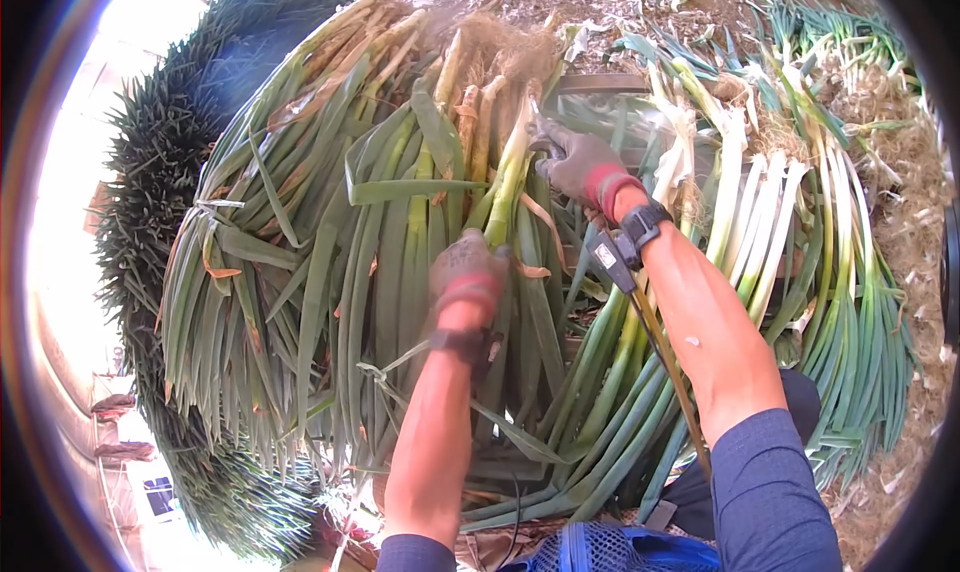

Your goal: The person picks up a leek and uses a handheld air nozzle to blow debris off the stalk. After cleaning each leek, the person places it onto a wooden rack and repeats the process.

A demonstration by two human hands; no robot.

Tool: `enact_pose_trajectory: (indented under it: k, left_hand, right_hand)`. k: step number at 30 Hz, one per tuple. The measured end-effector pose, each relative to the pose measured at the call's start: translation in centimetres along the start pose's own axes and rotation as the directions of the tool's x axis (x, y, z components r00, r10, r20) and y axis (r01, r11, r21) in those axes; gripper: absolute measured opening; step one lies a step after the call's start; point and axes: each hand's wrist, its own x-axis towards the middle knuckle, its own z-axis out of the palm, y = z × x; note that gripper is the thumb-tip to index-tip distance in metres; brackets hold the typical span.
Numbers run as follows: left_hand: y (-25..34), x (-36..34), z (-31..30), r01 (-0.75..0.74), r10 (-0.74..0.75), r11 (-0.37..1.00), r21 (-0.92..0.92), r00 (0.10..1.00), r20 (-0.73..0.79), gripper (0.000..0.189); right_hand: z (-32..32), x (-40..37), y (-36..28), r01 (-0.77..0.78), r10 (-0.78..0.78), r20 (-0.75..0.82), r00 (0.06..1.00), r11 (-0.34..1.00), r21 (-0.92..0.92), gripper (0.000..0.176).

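Note:
My left hand, in a worn grey and red glove, is closed around a leek, partway down its green stalk. The leek's root end points away from me. My right hand, gloved alike, is curled beside that root end. A dark handle-like piece with a label and a brown hose shows below my right hand. It looks like part of a hose-fed tool in that hand, whose kind I cannot make out. Unpeeled leeks with dry outer leaves lie thickly on the left.
Pale, cleaned leeks lie on the right, roots away from me. A large dark-green stack of leaves rises at far left. Peelings litter the ground beyond. A blue mesh item is at the bottom edge.

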Motion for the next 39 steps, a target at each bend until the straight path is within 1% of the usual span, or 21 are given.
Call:
enact_pose_trajectory:
  k: [1,2,6,8,10,12,15,18,21,22,23,25,27,28,31,32,34,36,37,38,39]
  left_hand:
    - [0.2,-0.2,0.0,0.006,-0.006,0.999,0.033,1.000,0.006,0.054]
    - [0.7,-0.5,0.0,0.010,-0.011,0.998,0.065,1.000,0.010,0.053]
    - [1.6,-1.8,0.9,-0.009,0.010,0.991,0.130,1.000,-0.005,0.049]
    - [1.8,-2.6,1.5,-0.022,0.025,0.990,0.140,1.000,-0.017,0.047]
    - [1.9,-2.9,1.8,-0.037,0.043,0.989,0.143,0.998,-0.040,0.046]
    - [1.8,-3.4,2.3,-0.058,0.066,0.988,0.143,0.996,-0.054,0.045]
    - [1.9,-3.8,2.3,-0.047,0.052,0.991,0.124,0.998,-0.044,0.044]
    - [2.0,-4.7,1.3,-0.073,0.075,0.993,0.089,0.997,-0.010,0.043]
    - [2.7,-5.3,0.2,-0.100,0.101,0.992,0.080,0.995,-0.008,0.030]
    - [3.1,-5.6,-0.4,-0.123,0.123,0.989,0.082,0.992,0.002,0.030]
    - [3.5,-6.0,-1.1,-0.145,0.144,0.986,0.083,0.989,0.011,0.030]
    - [4.2,-6.1,-1.9,-0.175,0.175,0.982,0.071,0.985,0.016,0.031]
    - [5.2,-5.2,-2.7,-0.203,0.203,0.978,0.049,0.979,0.008,0.032]
    - [6.2,-4.6,-3.6,-0.187,0.186,0.981,0.045,0.982,0.013,0.034]
    - [9.6,-3.6,-6.5,-0.221,0.221,0.975,0.003,0.975,-0.029,0.037]
    - [11.0,-3.2,-7.6,-0.241,0.241,0.969,-0.054,0.971,-0.006,0.040]
    - [13.2,-2.1,-7.8,-0.318,0.317,0.945,-0.083,0.948,-0.020,0.041]
    - [15.2,-1.9,-6.3,-0.386,0.380,0.914,-0.126,0.923,-0.065,0.040]
    - [15.8,-2.8,-5.9,-0.374,0.373,0.917,-0.138,0.927,-0.033,0.040]
    - [16.3,-3.0,-4.9,-0.329,0.338,0.932,-0.150,0.941,0.036,0.045]
    - [16.4,-2.7,-3.0,-0.281,0.299,0.946,-0.160,0.948,0.109,0.051]
  right_hand:
    - [-0.1,-0.3,-0.5,0.021,-0.020,-0.031,0.999,1.000,0.013,0.076]
    - [-0.7,-1.4,-0.2,-0.084,0.085,0.066,0.994,0.996,-0.012,0.075]
    - [-2.0,-5.0,-0.5,-0.117,0.122,0.114,0.986,0.992,-0.044,0.073]
    - [-2.4,-5.5,-0.5,-0.146,0.143,0.134,0.981,0.989,0.019,0.072]
    - [-2.5,-5.0,-0.3,-0.126,0.125,0.104,0.987,0.992,0.005,0.071]
    - [-1.8,-4.8,0.0,-0.080,0.084,0.035,0.996,0.993,-0.086,0.071]
    - [-2.4,-5.8,0.2,-0.179,0.176,0.046,0.983,0.981,0.075,0.070]
    - [-2.7,-8.0,1.8,-0.127,0.115,0.121,0.986,0.987,0.096,0.070]
    - [-2.7,-10.3,4.7,-0.039,0.006,0.197,0.980,0.986,0.162,0.068]
    - [-3.8,-12.4,3.3,-0.074,0.045,0.192,0.980,0.986,0.148,0.066]
    - [-5.5,-14.1,2.0,-0.112,0.101,0.229,0.968,0.993,0.036,0.066]
    - [-6.7,-16.5,2.2,-0.153,0.095,0.286,0.954,0.970,0.188,0.068]
    - [-7.5,-19.7,2.4,-0.025,-0.011,0.227,0.974,0.987,0.157,0.069]
    - [-8.2,-20.8,2.3,0.038,-0.065,0.199,0.978,0.990,0.138,0.069]
    - [-11.9,-22.9,1.2,-0.055,0.028,0.182,0.983,0.988,0.147,0.070]
    - [-13.3,-23.3,0.9,-0.054,0.030,0.175,0.984,0.989,0.136,0.070]
    - [-14.7,-24.0,1.5,-0.004,-0.008,0.110,0.994,0.993,0.115,0.070]
    - [-16.0,-24.7,3.1,0.019,-0.028,0.067,0.997,0.992,0.125,0.070]
    - [-16.3,-24.9,3.9,0.023,-0.033,0.062,0.998,0.989,0.146,0.070]
    - [-16.3,-24.9,5.2,0.009,-0.025,0.079,0.997,0.980,0.198,0.069]
    - [-16.3,-25.1,5.5,0.009,-0.026,0.090,0.996,0.983,0.182,0.069]
